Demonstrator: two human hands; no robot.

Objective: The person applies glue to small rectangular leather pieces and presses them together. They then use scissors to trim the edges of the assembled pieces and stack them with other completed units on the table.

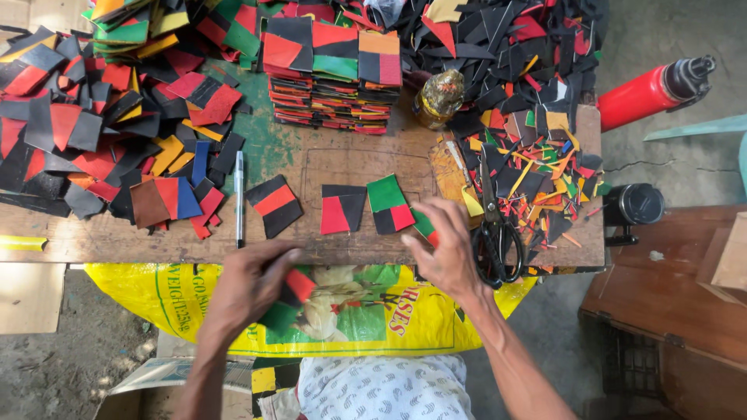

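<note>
1. Your left hand (253, 284) sits at the near edge of the counter (350, 163), its fingers curled and pinching a small patchwork piece (292, 299) of red, black and green, held just off the counter's edge above the yellow sack (156, 299).
2. Your right hand (445, 245) lies flat on the counter with fingers spread, its fingertips pressing a green-and-red piece (424, 225).
3. Between your hands, three finished squares lie in a row on the bare wood: a black-and-red striped one (275, 204), a black-and-red one (342, 208), and a green, black and red one (390, 204).
4. A pen (239, 198) lies just left of the striped square, pointing away from you.
5. Black-handled scissors (496, 233) lie just right of your right hand, nearly touching it, with a heap of thin coloured offcuts (545, 194) beyond them.
6. Neat stacks of sewn squares (333, 74) stand at the far side, next to a small glue jar (438, 99).
7. Loose black, red and yellow scraps (85, 140) crowd the left end of the counter.
8. A red cylinder (654, 89) and a dark cup (634, 204) sit off the counter to your right.
</note>
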